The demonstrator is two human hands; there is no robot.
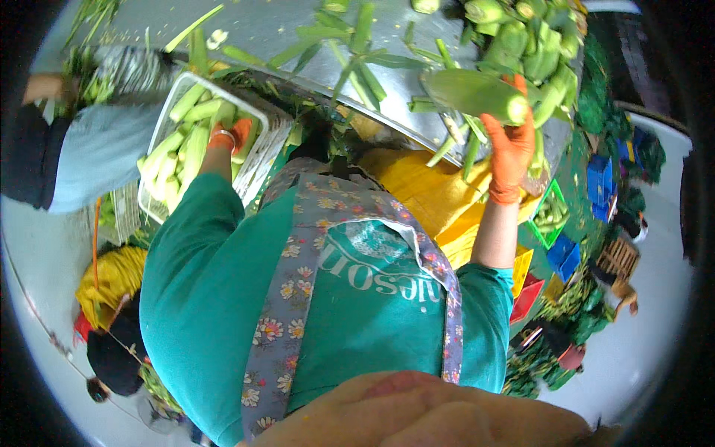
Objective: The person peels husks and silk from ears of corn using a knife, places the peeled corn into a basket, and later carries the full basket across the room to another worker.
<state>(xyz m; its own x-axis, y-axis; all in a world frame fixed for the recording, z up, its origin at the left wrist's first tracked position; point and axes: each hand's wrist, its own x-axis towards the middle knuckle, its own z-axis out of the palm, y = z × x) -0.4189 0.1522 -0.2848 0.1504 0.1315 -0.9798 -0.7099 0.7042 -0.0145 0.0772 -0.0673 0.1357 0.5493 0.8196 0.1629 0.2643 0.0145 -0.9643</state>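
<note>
My right hand, in an orange glove, grips an ear of corn in its green husk near the pale cut end, above the metal table. Its thumb and fingers lie on either side of the ear. My left hand, also in an orange glove, reaches into a white plastic crate at the left. Its fingers close around an ear of corn there, though the hand hides part of it. Several more husked ears lie lengthwise in the crate beside this hand.
A heap of corn lies at the table's far right. Cut leaves and stalks litter the metal table. A person's denim-clad leg is close to the crate's left. Coloured bins, including a green one, stand at the right.
</note>
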